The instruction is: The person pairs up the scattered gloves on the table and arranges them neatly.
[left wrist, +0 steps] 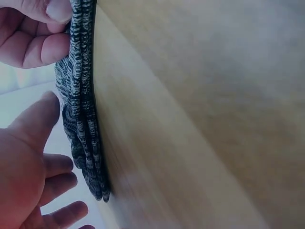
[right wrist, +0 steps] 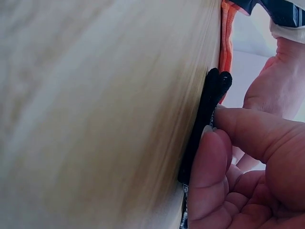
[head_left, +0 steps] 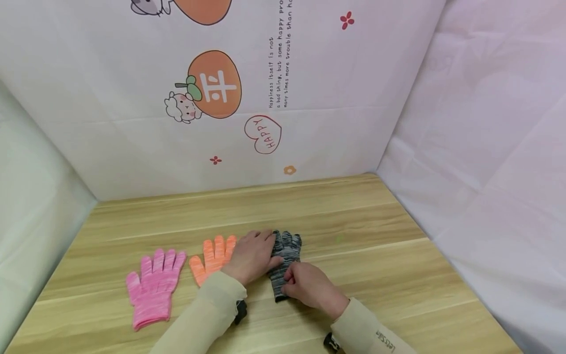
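A black-and-grey striped knit glove (head_left: 289,252) lies on the wooden table, fingers pointing away from me. My left hand (head_left: 250,256) is at its left side, fingertips by the glove's fingers. In the left wrist view, that hand (left wrist: 21,179) has spread, relaxed fingers. Near the cuff, my right hand (head_left: 311,285) pinches the glove's edge. The right wrist view shows its thumb and forefinger at the black cuff edge (right wrist: 202,129). An orange glove (head_left: 213,258) lies partly hidden behind my left hand and sleeve.
A pink glove (head_left: 155,287) lies flat farther left on the wood-grain table (head_left: 380,246). White printed cloth (head_left: 318,137) rises behind the table, with plain white cloth (head_left: 495,162) along the right side. Dark wrist devices show below both sleeves.
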`<action>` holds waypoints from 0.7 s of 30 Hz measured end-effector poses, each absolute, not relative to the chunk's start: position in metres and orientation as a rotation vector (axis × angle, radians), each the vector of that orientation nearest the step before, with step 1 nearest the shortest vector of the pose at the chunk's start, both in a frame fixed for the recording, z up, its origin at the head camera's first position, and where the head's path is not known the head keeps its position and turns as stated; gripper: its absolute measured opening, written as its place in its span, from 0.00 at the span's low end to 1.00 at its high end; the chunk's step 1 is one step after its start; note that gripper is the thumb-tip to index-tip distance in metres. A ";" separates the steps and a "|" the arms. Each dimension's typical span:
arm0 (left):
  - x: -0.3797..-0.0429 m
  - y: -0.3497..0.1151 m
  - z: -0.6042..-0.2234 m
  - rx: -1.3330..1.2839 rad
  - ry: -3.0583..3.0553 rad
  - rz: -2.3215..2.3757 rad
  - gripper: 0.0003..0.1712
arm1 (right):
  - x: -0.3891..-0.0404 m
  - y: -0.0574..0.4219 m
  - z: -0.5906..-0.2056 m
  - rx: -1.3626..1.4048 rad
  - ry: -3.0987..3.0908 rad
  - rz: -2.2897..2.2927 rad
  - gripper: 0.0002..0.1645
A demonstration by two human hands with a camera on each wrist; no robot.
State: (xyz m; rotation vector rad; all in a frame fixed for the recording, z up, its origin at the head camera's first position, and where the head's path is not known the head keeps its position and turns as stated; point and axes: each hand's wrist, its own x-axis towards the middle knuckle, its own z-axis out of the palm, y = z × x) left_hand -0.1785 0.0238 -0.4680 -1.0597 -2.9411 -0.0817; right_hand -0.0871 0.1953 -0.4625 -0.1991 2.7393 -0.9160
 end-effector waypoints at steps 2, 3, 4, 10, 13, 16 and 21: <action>-0.180 0.026 -0.469 -1.077 -2.932 -0.078 0.38 | -0.087 0.195 -0.463 -0.205 2.747 -0.906 0.11; -0.181 0.027 -0.469 -1.085 -2.931 -0.070 0.38 | -0.088 0.195 -0.463 -0.207 2.748 -0.902 0.11; -0.182 0.028 -0.470 -1.094 -2.930 -0.058 0.38 | -0.088 0.195 -0.463 -0.208 2.746 -0.901 0.11; -0.183 0.032 -0.471 -1.087 -2.953 -0.047 0.37 | -0.088 0.196 -0.463 -0.212 2.740 -0.913 0.11; -0.183 0.033 -0.471 -1.078 -2.945 -0.036 0.37 | -0.088 0.196 -0.463 -0.210 2.743 -0.913 0.11; -0.184 0.034 -0.471 -1.069 -2.936 -0.032 0.36 | -0.089 0.196 -0.462 -0.206 2.741 -0.908 0.11; -0.190 0.040 -0.473 -1.034 -2.922 -0.082 0.31 | -0.089 0.195 -0.462 -0.209 2.740 -0.903 0.11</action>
